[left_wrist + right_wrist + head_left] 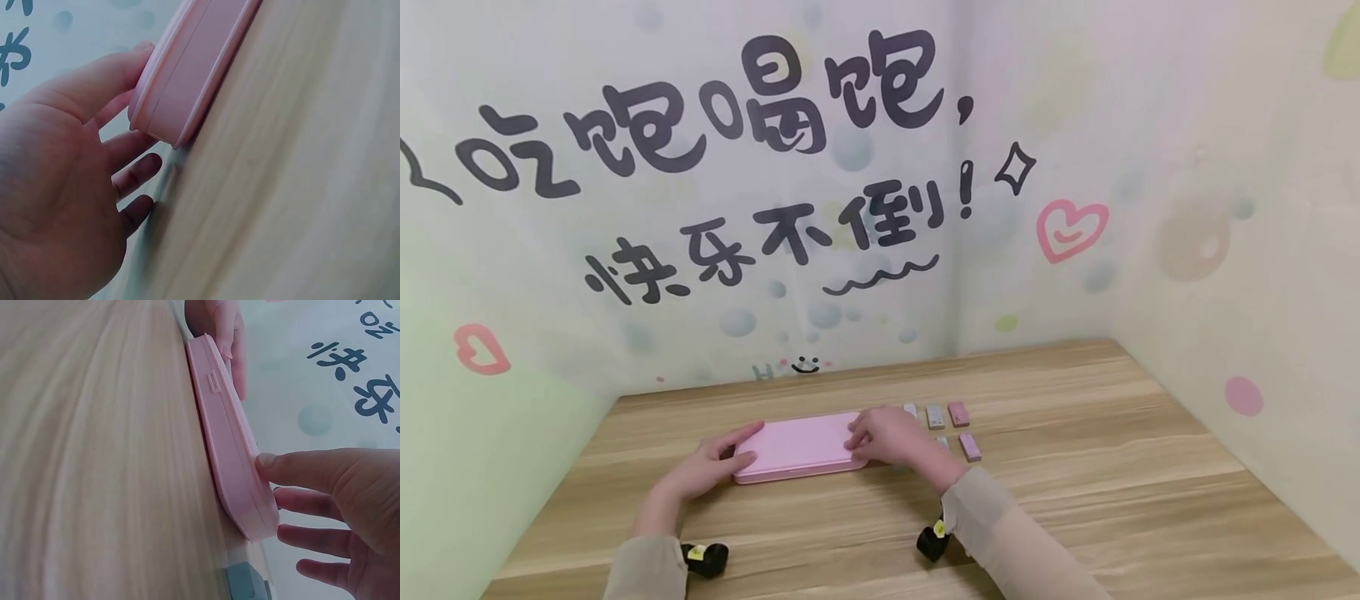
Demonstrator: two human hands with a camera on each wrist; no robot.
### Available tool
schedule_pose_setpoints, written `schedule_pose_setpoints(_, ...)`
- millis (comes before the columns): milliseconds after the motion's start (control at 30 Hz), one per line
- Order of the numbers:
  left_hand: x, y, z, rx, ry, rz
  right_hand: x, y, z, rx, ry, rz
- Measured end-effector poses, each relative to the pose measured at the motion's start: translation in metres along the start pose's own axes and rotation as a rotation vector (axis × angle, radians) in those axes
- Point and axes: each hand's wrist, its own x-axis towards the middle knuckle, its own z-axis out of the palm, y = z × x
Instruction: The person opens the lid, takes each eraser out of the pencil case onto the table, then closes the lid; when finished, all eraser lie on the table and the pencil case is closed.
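A flat pink case [801, 446] with rounded corners lies on the wooden table, its lid down. At its left end, my left hand [700, 468] holds the case between thumb and fingers. Up close in the left wrist view, the left hand [69, 169] has its last two fingers off the case. On the right end, my right hand [891, 435] grips the case. The right thumb rests on the lid's edge in the right wrist view, where the case [228, 437] shows a small latch on its long side.
Small blocks stand in rows right of the case, among them a pink block [958, 414], a grey block [935, 417] and a purplish-pink block [970, 447]. A blue-green block [245, 581] sits close by the case's right end. A printed cloth wall [1000, 275] rises behind the table.
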Motion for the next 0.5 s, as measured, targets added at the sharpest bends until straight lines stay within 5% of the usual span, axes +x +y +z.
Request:
schedule_pose_setpoints(267, -0.001, 0.001, 0.002, -0.017, -0.001, 0.005, -0.003, -0.002, -0.001, 0.009, 0.002, 0.003)
schedule_pose_setpoints(500, 0.002, -0.001, -0.007, -0.057, 0.070, 0.097, 0.001, 0.006, -0.012, 0.065, -0.001, -0.025)
